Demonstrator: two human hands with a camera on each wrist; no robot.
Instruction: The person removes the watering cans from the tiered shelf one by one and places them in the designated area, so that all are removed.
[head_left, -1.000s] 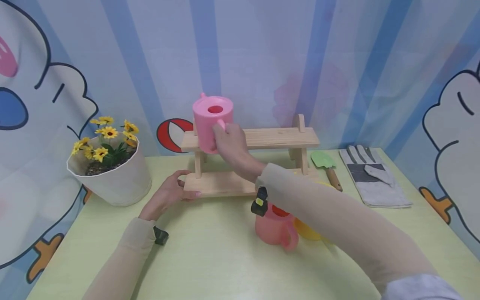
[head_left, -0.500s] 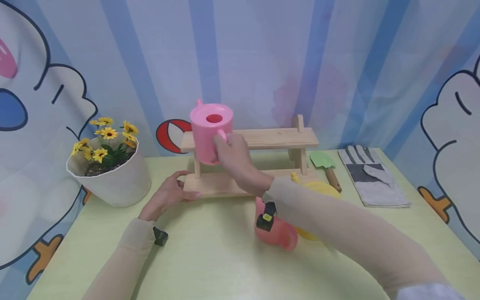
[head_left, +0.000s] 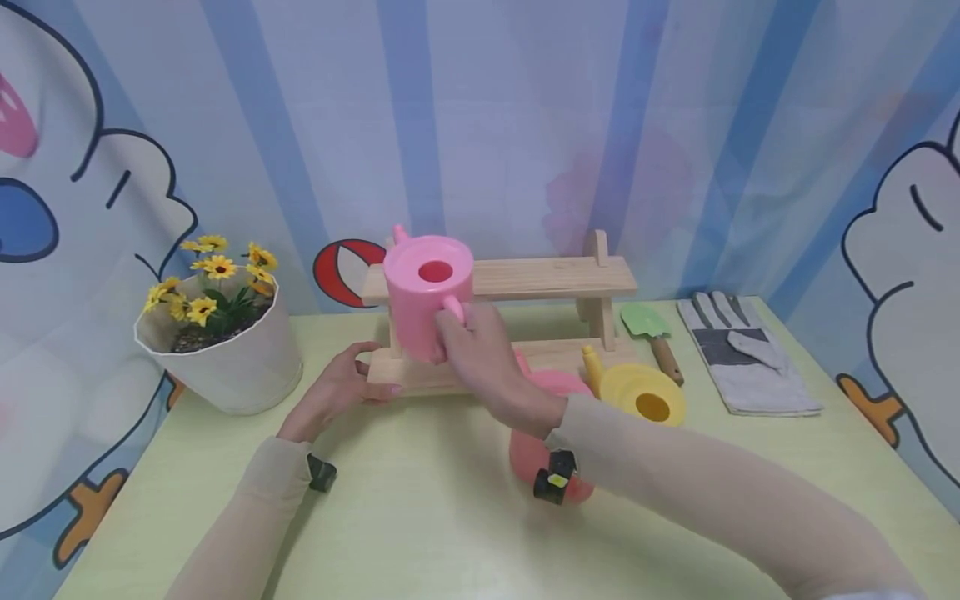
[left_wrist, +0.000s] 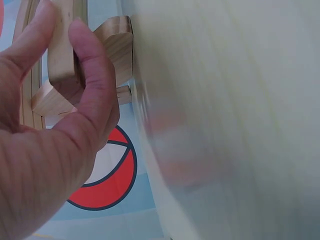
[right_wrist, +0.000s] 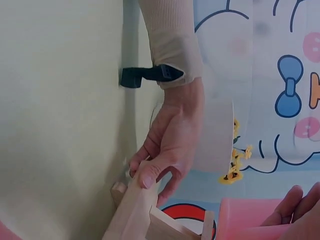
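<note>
A pink watering can (head_left: 426, 287) hangs in front of the wooden two-tier shelf (head_left: 555, 279), held by its handle in my right hand (head_left: 483, 358). Its round top opening and small spout tip show in the head view. My left hand (head_left: 341, 385) grips the left end of the lower shelf board; in the left wrist view the thumb and fingers of that hand (left_wrist: 75, 100) pinch the board end (left_wrist: 65, 55). A second pink watering can (head_left: 528, 458) stands on the table below my right forearm, partly hidden by it. Beside it is a yellow watering can (head_left: 641, 392).
At the left stands a white pot (head_left: 232, 367) with yellow flowers (head_left: 217, 267). To the right of the shelf lie a small green trowel (head_left: 651, 329) with a wooden handle and grey-white work gloves (head_left: 750, 358). A printed curtain (head_left: 510, 125) hangs behind the table.
My right hand has brought the pink watering can down and toward me, from the upper board to in front of the shelf. The yellow can shows more. My left hand has stayed put.
</note>
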